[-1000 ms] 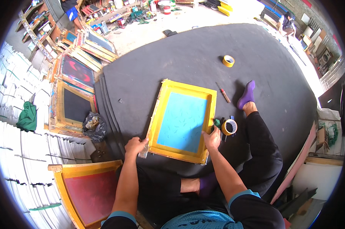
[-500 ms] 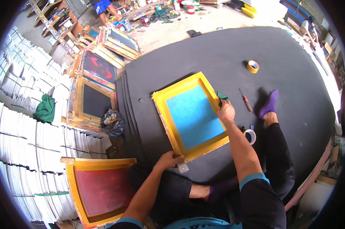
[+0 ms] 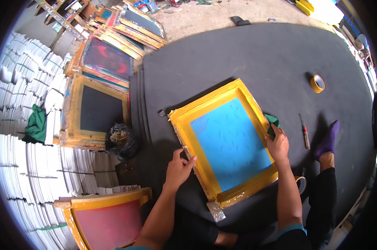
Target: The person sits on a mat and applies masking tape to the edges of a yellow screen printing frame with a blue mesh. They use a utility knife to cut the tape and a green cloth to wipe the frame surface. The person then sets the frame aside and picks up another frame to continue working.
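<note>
A screen printing frame (image 3: 222, 196) with yellow taped edges and a blue mesh lies tilted at an angle on the dark mat in front of me. My left hand (image 3: 178, 168) grips its left side, thumb over the rim and fingers along the outer edge. At the frame's right side, my right hand (image 3: 277, 143) holds a folded dark green cloth (image 3: 272, 120) against the edge. Small dark marks are scattered over the blue mesh. A crumpled clear scrap of tape or plastic (image 3: 216, 211) sticks out at the near corner.
On the dark mat (image 3: 205, 54) are a yellow tape roll (image 3: 317, 83), a red-handled thin tool (image 3: 306, 135) and another tape roll (image 3: 300, 184) by my right forearm. Left stand other printing frames (image 3: 74, 112), a black plastic bag (image 3: 122, 143), paper stacks (image 3: 26, 166) and a red-mesh frame (image 3: 107, 223).
My left hand has gone from the frame's near corner up to its left side. My right hand, still with the cloth, stays at the right edge. The whole view has shifted.
</note>
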`<state>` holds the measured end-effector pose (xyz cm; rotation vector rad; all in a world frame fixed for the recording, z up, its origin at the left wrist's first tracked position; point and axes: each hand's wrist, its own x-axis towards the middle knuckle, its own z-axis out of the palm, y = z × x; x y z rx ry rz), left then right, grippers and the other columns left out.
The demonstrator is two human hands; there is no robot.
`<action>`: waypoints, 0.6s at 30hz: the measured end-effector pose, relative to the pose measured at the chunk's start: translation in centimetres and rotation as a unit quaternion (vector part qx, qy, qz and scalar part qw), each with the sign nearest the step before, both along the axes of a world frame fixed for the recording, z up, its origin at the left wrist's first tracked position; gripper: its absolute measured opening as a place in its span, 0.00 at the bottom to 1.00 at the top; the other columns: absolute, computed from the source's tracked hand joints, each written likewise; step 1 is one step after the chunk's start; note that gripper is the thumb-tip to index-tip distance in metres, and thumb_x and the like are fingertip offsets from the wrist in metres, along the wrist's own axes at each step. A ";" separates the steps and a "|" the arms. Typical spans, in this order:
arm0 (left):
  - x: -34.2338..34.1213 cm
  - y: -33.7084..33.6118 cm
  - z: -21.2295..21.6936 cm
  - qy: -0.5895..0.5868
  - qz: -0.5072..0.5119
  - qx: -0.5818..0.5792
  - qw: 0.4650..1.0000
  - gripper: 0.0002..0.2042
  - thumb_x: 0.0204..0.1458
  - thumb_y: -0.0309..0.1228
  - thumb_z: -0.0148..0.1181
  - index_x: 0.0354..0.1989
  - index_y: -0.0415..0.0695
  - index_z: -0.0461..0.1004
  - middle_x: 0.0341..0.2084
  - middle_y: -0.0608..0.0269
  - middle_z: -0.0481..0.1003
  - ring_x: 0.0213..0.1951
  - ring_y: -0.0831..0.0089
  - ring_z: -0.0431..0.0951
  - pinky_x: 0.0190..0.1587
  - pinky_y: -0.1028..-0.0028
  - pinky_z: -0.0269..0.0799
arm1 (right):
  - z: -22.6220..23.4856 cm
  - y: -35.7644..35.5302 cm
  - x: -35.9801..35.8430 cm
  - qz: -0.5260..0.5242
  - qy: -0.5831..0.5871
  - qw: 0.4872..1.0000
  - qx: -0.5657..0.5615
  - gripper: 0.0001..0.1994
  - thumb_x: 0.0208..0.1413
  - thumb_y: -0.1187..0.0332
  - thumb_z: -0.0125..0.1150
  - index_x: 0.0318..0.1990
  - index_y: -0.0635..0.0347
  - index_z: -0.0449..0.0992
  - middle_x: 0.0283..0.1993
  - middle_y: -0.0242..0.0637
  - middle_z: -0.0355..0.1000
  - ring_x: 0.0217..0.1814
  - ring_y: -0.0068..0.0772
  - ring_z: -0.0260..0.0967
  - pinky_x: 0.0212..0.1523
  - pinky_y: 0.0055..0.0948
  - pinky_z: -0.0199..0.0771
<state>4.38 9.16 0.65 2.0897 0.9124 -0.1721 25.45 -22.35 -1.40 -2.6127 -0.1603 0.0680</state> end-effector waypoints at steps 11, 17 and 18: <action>0.8 -0.7 -1.3 -0.034 0.055 -0.034 0.997 0.37 0.55 0.44 0.72 0.65 0.34 0.60 0.30 0.53 0.80 0.33 0.64 0.84 0.37 0.67 0.78 | 1.1 0.7 0.7 0.021 -0.007 1.000 -0.022 0.24 0.48 0.74 0.74 0.54 0.68 0.78 0.48 0.51 0.78 0.52 0.57 0.77 0.55 0.46 0.74; -0.2 -0.7 -3.5 -0.098 0.056 -0.036 0.993 0.38 0.55 0.41 0.72 0.65 0.33 0.58 0.30 0.53 0.81 0.31 0.62 0.84 0.35 0.65 0.78 | 0.6 6.3 0.1 0.115 -0.173 0.975 0.084 0.09 0.55 0.75 0.66 0.43 0.59 0.81 0.41 0.44 0.78 0.44 0.50 0.77 0.45 0.45 0.79; -0.3 -0.8 -3.7 -0.106 0.055 -0.048 0.992 0.38 0.54 0.41 0.72 0.65 0.33 0.58 0.30 0.52 0.81 0.31 0.62 0.84 0.35 0.65 0.78 | -0.2 8.5 -0.4 0.178 -0.180 0.963 0.090 0.08 0.56 0.75 0.65 0.43 0.60 0.81 0.41 0.44 0.79 0.43 0.50 0.77 0.43 0.44 0.79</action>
